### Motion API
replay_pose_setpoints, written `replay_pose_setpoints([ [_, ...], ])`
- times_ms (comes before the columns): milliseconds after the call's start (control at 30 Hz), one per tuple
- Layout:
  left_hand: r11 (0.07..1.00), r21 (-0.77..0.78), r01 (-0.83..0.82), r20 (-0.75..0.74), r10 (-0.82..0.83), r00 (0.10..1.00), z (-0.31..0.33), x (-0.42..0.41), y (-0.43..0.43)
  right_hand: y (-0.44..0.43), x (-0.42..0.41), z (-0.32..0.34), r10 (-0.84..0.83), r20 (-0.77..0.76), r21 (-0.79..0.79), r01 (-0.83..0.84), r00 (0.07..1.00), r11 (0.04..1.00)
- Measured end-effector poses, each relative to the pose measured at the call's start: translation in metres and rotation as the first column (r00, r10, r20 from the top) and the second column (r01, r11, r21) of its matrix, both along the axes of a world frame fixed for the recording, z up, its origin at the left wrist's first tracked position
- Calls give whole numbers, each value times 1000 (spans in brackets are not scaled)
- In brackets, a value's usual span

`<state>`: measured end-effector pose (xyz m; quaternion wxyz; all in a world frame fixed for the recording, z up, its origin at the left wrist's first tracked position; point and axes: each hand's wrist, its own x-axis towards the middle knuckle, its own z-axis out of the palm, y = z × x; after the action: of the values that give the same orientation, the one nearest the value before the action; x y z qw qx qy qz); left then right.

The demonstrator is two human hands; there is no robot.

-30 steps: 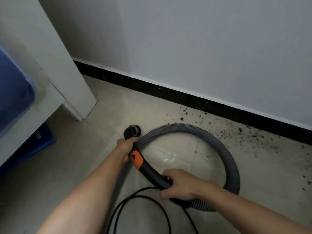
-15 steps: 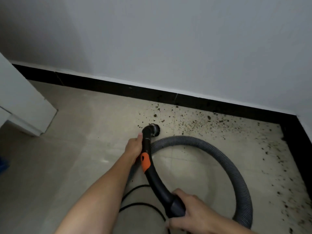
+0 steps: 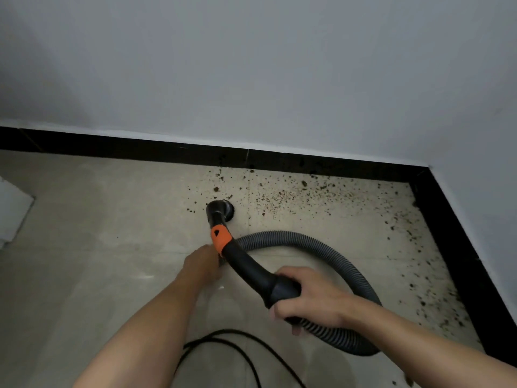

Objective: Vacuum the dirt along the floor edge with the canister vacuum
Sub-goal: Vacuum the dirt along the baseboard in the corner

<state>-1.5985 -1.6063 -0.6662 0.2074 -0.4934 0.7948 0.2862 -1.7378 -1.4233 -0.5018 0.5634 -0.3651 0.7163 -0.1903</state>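
Note:
The black vacuum wand with an orange collar (image 3: 220, 238) ends in a round brush nozzle (image 3: 221, 210) set on the tiled floor at the left end of the dirt. Dark crumbs of dirt (image 3: 293, 197) lie scattered along the black skirting (image 3: 279, 159) and down the right-hand edge (image 3: 436, 298). My right hand (image 3: 310, 299) grips the black handle where it joins the grey ribbed hose (image 3: 330, 247). My left hand (image 3: 202, 263) is against the wand's left side just below the orange collar, and its fingers are hidden. The canister is out of view.
The hose loops to the right and back under my right arm. A black power cord (image 3: 240, 348) curves over the floor between my forearms. A corner of white furniture (image 3: 14, 214) shows at the left edge. The walls meet in a corner at the right.
My view has swung right toward the room corner. The nozzle has moved right into the first crumbs. My left hand has slid back from the nozzle to below the orange collar.

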Motion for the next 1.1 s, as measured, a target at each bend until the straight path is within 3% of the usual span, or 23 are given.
replay_pose_setpoints([
  [133,990,-85,116,88,-108,990,-4,16,0,-5,-21,8,27,-159,-102,-44,987,994],
  [300,954,-253,160,174,-118,978,14,28,11,-2,-38,19,-81,134,-196,106,988,975],
  [467,943,-314,114,298,-16,954,47,88,9,-16,-52,45,-139,381,-247,246,914,937],
  [667,924,-372,-86,298,207,932,45,161,35,-37,-51,66,-238,454,-276,389,859,879],
  [800,939,-314,-142,292,238,926,27,167,54,-19,-68,54,-463,536,-223,647,706,729],
  [900,938,-310,-156,294,250,922,15,169,59,-3,-93,52,-601,620,-91,806,505,584],
  [1100,932,-361,-15,304,133,943,1,110,55,23,-96,63,-667,709,17,940,229,341],
])
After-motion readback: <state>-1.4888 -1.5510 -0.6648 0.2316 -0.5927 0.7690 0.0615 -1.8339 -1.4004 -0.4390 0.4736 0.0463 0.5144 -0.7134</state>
